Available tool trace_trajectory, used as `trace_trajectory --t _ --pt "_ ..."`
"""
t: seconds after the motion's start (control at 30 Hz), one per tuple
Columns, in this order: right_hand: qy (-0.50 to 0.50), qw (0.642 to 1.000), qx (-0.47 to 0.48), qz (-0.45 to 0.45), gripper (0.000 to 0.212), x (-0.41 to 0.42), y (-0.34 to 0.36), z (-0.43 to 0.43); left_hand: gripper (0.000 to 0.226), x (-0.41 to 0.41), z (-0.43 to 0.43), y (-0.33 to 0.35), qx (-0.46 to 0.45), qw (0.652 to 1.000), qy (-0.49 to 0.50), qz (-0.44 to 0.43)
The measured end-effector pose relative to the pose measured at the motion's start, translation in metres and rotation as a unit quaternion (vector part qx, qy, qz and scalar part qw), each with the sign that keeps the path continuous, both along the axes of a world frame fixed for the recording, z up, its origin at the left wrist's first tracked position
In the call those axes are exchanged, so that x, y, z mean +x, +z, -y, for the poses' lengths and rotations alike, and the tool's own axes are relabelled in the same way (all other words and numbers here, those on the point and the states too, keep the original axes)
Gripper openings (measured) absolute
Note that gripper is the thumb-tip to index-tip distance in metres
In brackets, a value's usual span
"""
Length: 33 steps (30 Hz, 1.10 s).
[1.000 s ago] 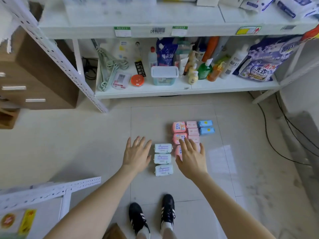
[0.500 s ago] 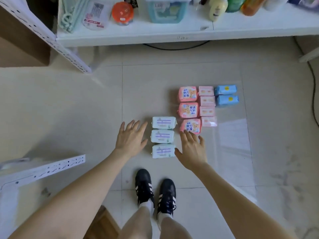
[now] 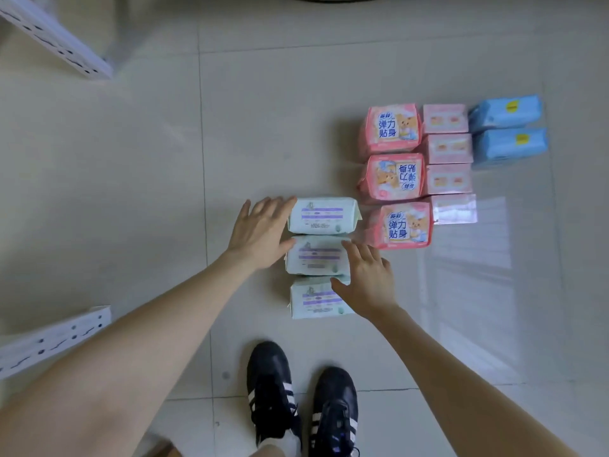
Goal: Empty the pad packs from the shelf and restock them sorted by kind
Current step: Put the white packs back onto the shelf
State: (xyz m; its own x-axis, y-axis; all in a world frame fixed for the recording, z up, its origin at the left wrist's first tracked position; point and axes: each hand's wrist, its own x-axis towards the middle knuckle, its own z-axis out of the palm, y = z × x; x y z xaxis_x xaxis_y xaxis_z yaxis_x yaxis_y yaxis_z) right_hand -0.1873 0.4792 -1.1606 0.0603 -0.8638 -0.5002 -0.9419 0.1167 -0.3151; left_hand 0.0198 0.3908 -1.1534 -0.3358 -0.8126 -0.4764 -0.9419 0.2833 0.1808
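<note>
- A person leans over a tiled floor where pad packs lie sorted by kind. None of them is on a shelf in this view, and only a white perforated shelf upright shows at the far left.
- Three mint-and-white packs form a column running near to far, directly beyond the person's black shoes. Each pack's long axis lies left to right.
- The left hand is flat, with straight, spread fingers. It is set against the left ends of the far and middle packs of that column and grips nothing.
- The right hand is also flat-fingered and empty. It lies over the right ends of the middle and near packs, opposite the left hand.
- The column sits between the two palms, and both hands are about equally close to it. The likely next move is to press in on the short ends and lift all three packs together.
- One risk is that the near pack gets only the right hand's support and slips out.
- To the right and farther off lie three pink bear-print packs. Just beside them is a column of four pale pink packs, and two blue packs lie at the far right. No hand touches any of these.
</note>
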Motion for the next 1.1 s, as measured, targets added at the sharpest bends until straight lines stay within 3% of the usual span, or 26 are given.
trace_trajectory --t 0.57,0.77,1.1 --pt "-0.027 0.997 -0.008 0.078 0.079 0.018 -0.066 0.023 0.080 -0.018 0.053 -0.062 -0.006 0.998 -0.033 -0.044" --pt "-0.046 0.995 -0.012 0.090 0.068 0.016 -0.062 0.028 0.057 -0.021 0.055 -0.062 0.041 0.984 0.041 -0.170" --pt "-0.065 0.989 -0.011 0.132 0.071 0.011 -0.028 0.023 0.056 -0.008 0.051 -0.039 0.043 0.982 0.067 -0.173"
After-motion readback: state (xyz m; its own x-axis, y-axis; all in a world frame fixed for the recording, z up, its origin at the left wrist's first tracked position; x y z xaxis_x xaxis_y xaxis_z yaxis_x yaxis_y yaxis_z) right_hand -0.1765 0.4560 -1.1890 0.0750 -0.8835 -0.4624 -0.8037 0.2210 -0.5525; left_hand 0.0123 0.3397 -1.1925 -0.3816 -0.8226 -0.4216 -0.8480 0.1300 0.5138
